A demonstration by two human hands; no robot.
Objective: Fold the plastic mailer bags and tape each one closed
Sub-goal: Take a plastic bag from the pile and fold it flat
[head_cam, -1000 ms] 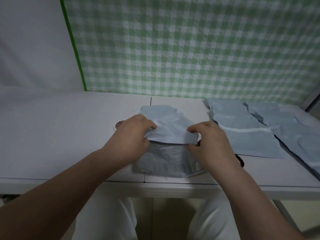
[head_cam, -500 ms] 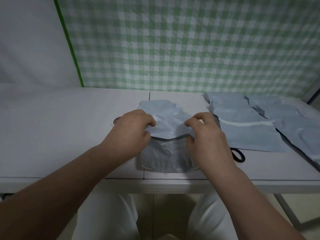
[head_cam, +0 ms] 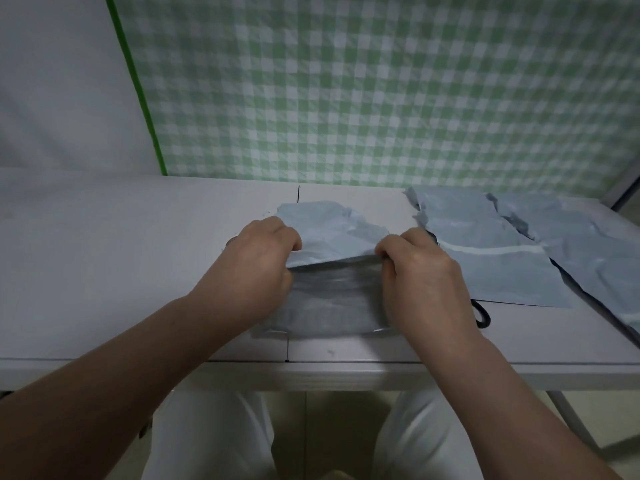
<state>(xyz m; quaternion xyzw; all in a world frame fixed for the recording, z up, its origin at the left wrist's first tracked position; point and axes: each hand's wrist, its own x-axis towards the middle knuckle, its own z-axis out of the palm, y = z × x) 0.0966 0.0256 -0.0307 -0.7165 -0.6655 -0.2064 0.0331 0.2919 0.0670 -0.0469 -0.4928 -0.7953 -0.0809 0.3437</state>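
A grey plastic mailer bag (head_cam: pixel 329 237) lies in front of me on the white table (head_cam: pixel 104 271), its pale top layer folded over the darker, shinier lower part (head_cam: pixel 332 299). My left hand (head_cam: pixel 256 271) pinches the fold's left edge. At the fold's right edge my right hand (head_cam: pixel 419 275) pinches it with curled fingers. A tape roll (head_cam: pixel 231 242) peeks out just behind my left hand, mostly hidden.
Flat grey mailer bags (head_cam: pixel 485 254) lie overlapping at the right, reaching the table's right end. A black loop, perhaps a scissors handle (head_cam: pixel 482 315), shows beside my right wrist. A green checked cloth (head_cam: pixel 381 91) hangs behind the table.
Both hands have kept their pinch and drawn the folded edge slightly toward me over the dark lower part. The view has shifted a little.
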